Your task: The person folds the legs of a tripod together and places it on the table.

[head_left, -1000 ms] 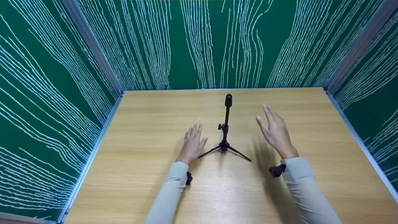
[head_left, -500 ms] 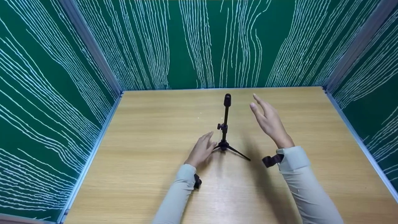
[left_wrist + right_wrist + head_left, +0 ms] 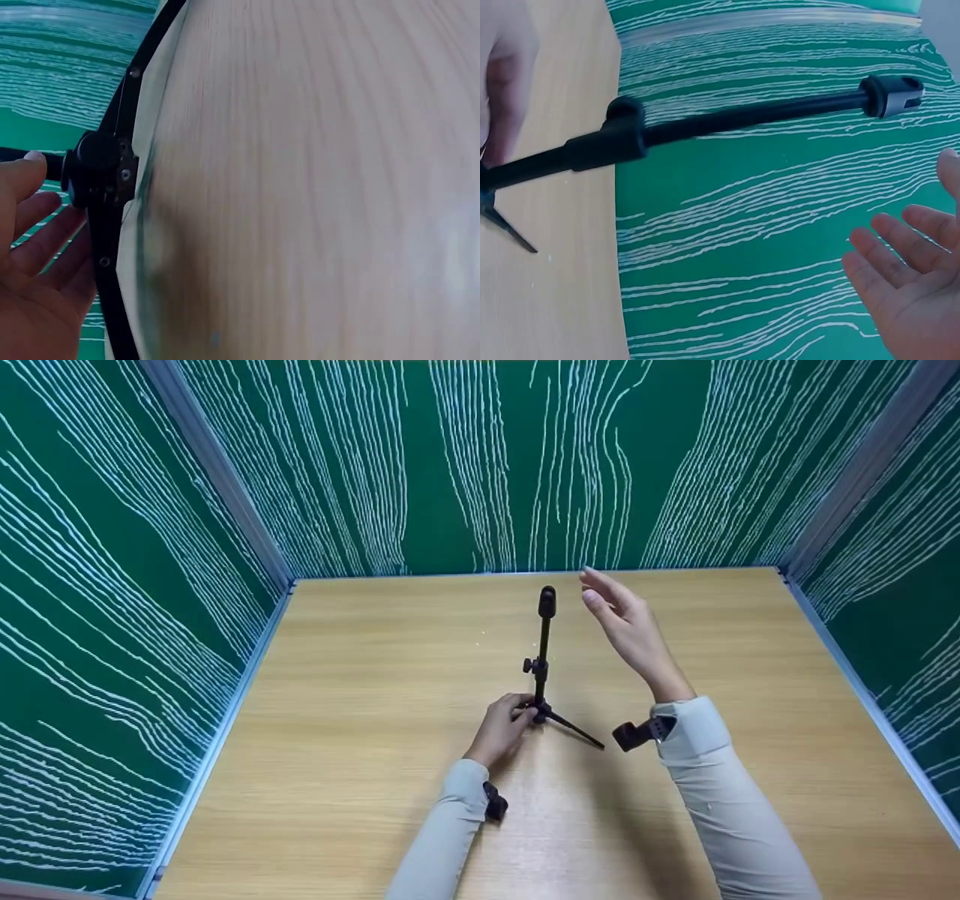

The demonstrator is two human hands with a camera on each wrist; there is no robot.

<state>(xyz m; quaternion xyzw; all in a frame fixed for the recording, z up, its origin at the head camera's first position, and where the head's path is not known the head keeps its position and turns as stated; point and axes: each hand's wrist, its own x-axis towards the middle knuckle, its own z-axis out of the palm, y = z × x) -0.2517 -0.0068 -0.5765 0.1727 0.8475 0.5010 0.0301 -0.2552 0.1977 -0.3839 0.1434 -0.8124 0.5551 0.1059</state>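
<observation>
Stand (image 3: pixel 541 669), black tripod, upright on the table (image 3: pixel 337 780). Head view: left hand (image 3: pixel 496 731) at its base hub (image 3: pixel 541 717), thumb on the near side, fingers bent round behind; one leg (image 3: pixel 579 730) runs out right of that grip. Can't tell if it's a real clamp or just contact. Right hand (image 3: pixel 628 634) in the air, just right of the stand's top, thumb and fingers apart. Green panels (image 3: pixel 442 536) with wavy white lines beyond both hands.

Left wrist: hub just past the fingertips, thumb over a black bar (image 3: pixel 54 166) running into it, fingers loosely curved.

Right wrist: pole (image 3: pixel 757 116) reaches from left hand toward right hand; right fingers loosely spread, well apart from it. Left hand partly cut off.
</observation>
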